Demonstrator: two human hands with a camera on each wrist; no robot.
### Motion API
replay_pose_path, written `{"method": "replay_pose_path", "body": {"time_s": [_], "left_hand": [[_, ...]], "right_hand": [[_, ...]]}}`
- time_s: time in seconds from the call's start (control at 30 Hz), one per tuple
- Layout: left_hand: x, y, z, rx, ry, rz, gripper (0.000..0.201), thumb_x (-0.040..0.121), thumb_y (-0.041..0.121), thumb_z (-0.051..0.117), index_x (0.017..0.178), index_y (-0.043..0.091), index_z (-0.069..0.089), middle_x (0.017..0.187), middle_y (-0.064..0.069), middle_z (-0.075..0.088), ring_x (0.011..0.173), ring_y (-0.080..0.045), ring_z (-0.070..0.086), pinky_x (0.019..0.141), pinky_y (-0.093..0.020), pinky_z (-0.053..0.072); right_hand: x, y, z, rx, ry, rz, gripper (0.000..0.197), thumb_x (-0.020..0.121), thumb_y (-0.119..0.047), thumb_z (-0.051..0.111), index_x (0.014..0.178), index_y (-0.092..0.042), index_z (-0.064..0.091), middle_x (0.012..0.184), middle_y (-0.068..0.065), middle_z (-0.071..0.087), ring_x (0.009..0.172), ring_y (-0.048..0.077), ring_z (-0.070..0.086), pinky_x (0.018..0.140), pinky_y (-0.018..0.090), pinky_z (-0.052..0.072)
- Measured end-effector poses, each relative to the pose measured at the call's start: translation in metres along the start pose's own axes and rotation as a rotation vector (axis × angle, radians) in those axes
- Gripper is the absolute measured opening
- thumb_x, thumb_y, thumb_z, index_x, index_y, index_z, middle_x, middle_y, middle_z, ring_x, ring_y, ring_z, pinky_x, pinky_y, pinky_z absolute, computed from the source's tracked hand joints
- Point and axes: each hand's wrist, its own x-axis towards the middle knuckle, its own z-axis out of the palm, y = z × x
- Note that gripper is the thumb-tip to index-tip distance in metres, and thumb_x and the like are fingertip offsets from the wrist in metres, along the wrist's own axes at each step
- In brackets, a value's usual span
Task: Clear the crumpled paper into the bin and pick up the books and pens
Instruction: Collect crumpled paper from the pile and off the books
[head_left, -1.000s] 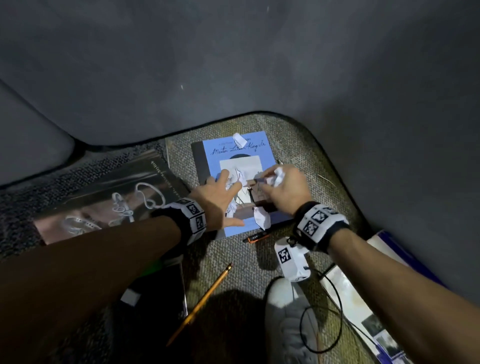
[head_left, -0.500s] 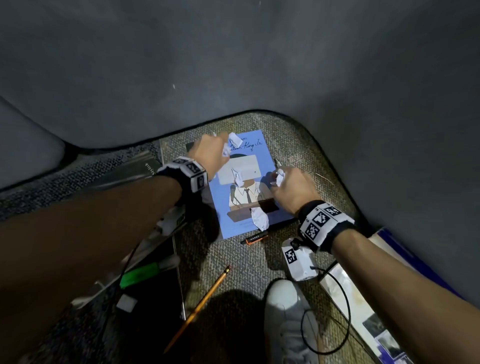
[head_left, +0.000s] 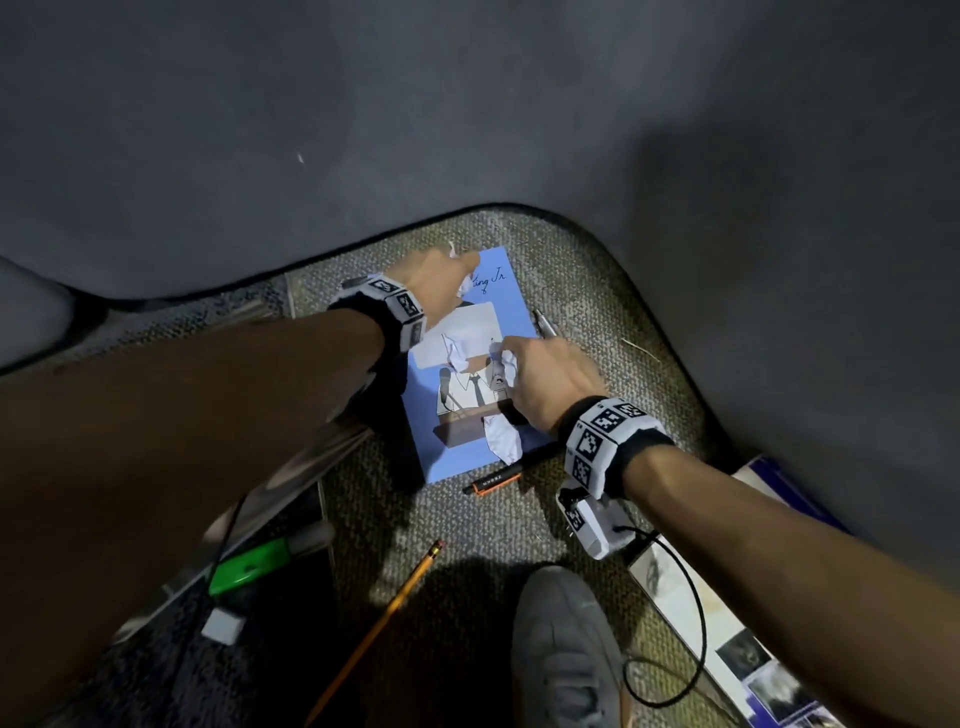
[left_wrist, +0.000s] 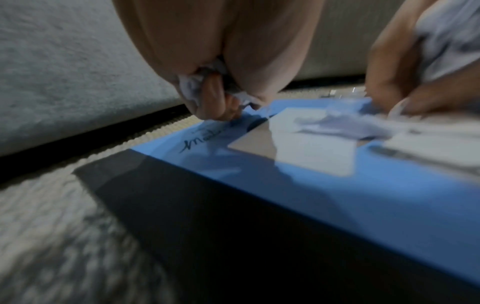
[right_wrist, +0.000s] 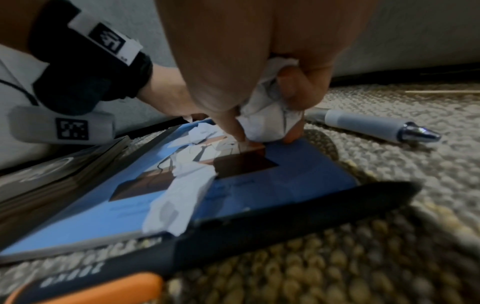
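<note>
On blue book (head_left: 470, 452), hands' paper scraps (blurred)

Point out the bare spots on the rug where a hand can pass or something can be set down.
Free: rug between the silver pen and the curved edge; rug between the black pen and the pencil. Crowded: the blue book, with paper scraps and both hands on it.

Both hands (head_left: 439, 283) (head_left: 550, 382) clutch crumpled paper (head_left: 506, 364) over blue book (head_left: 452, 452).
</note>
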Motion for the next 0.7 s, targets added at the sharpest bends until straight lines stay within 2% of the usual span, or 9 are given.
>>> {"method": "replay_pose_path", "body": {"time_s": [0.1, 0.17, 0.27, 0.33, 0.37, 0.43, 0.47, 0.6, 0.7], "left_hand": [[-0.022, 0.006, -0.001, -0.057, 0.002, -0.016, 0.032, 0.094, 0.025, 0.048, 0.121, 0.008, 0.046, 0.115, -0.02, 0.053, 0.102, -0.04, 0.056, 0.079, -0.039, 0.044], [-0.037, 0.014, 0.004, -0.011, -0.101, 0.006, 0.043, 0.096, 0.041, 0.047, 0.122, 0.007, 0.046, 0.117, -0.017, 0.052, 0.105, -0.037, 0.056, 0.083, -0.04, 0.046], [-0.046, 0.025, 0.013, 0.089, -0.248, -0.024, 0.061, 0.09, 0.057, 0.048, 0.121, 0.005, 0.044, 0.119, -0.016, 0.051, 0.104, -0.035, 0.056, 0.076, -0.04, 0.043], [-0.043, 0.035, 0.014, 0.118, -0.276, -0.054, 0.059, 0.092, 0.055, 0.046, 0.123, 0.005, 0.043, 0.12, -0.017, 0.049, 0.103, -0.036, 0.056, 0.07, -0.038, 0.039], [-0.043, 0.04, 0.011, 0.113, -0.284, -0.064, 0.051, 0.095, 0.051, 0.044, 0.12, 0.007, 0.044, 0.115, -0.017, 0.05, 0.1, -0.034, 0.055, 0.068, -0.036, 0.037], [-0.044, 0.048, 0.004, 0.068, -0.297, -0.059, 0.028, 0.1, 0.039, 0.041, 0.105, 0.012, 0.045, 0.091, -0.009, 0.05, 0.089, -0.027, 0.049, 0.063, -0.03, 0.03], [-0.046, 0.048, 0.001, 0.004, -0.28, -0.057, 0.025, 0.101, 0.037, 0.04, 0.1, 0.012, 0.044, 0.081, -0.006, 0.047, 0.087, -0.025, 0.046, 0.06, -0.027, 0.028], [-0.065, 0.021, 0.004, -0.196, -0.145, -0.007, 0.041, 0.09, 0.052, 0.052, 0.091, 0.011, 0.054, 0.089, -0.008, 0.054, 0.086, -0.028, 0.052, 0.067, -0.03, 0.036], [-0.084, 0.004, 0.004, -0.312, -0.079, -0.086, 0.022, 0.086, 0.034, 0.063, 0.091, 0.013, 0.057, 0.083, -0.004, 0.052, 0.081, -0.024, 0.049, 0.065, -0.028, 0.036]], "right_hand": [[0.001, 0.001, -0.003, 0.027, -0.021, -0.003, 0.032, 0.083, -0.02, 0.056, 0.113, -0.028, 0.061, 0.101, 0.012, 0.066, 0.09, 0.036, 0.063, 0.075, 0.038, 0.052], [-0.002, 0.004, -0.008, 0.09, -0.009, 0.01, 0.024, 0.084, -0.032, 0.057, 0.107, -0.026, 0.062, 0.099, 0.01, 0.067, 0.089, 0.034, 0.063, 0.077, 0.038, 0.054], [-0.014, 0.009, -0.011, 0.081, 0.034, 0.004, 0.019, 0.084, -0.033, 0.057, 0.1, -0.024, 0.06, 0.096, 0.011, 0.065, 0.089, 0.035, 0.062, 0.073, 0.035, 0.051], [-0.024, 0.008, -0.008, -0.009, 0.027, -0.04, 0.02, 0.083, -0.031, 0.06, 0.101, -0.023, 0.057, 0.097, 0.013, 0.064, 0.09, 0.036, 0.062, 0.072, 0.036, 0.047], [-0.028, 0.006, -0.005, -0.064, 0.014, -0.064, 0.025, 0.082, -0.033, 0.062, 0.104, -0.022, 0.055, 0.098, 0.013, 0.064, 0.091, 0.036, 0.062, 0.072, 0.037, 0.047], [-0.035, 0.001, 0.003, -0.134, -0.008, -0.105, 0.03, 0.083, -0.034, 0.061, 0.109, -0.021, 0.053, 0.098, 0.014, 0.065, 0.092, 0.035, 0.063, 0.074, 0.039, 0.049], [-0.037, -0.001, 0.007, -0.141, -0.001, -0.121, 0.03, 0.084, -0.036, 0.058, 0.109, -0.02, 0.052, 0.097, 0.014, 0.066, 0.091, 0.035, 0.063, 0.074, 0.039, 0.05], [-0.041, -0.006, 0.019, -0.134, 0.057, -0.173, 0.035, 0.085, -0.045, 0.054, 0.108, -0.02, 0.048, 0.092, 0.011, 0.066, 0.086, 0.035, 0.064, 0.068, 0.039, 0.051], [-0.044, -0.008, 0.029, -0.148, 0.061, -0.214, 0.034, 0.089, -0.043, 0.054, 0.113, -0.02, 0.046, 0.098, 0.008, 0.062, 0.089, 0.034, 0.061, 0.065, 0.038, 0.047]]}}
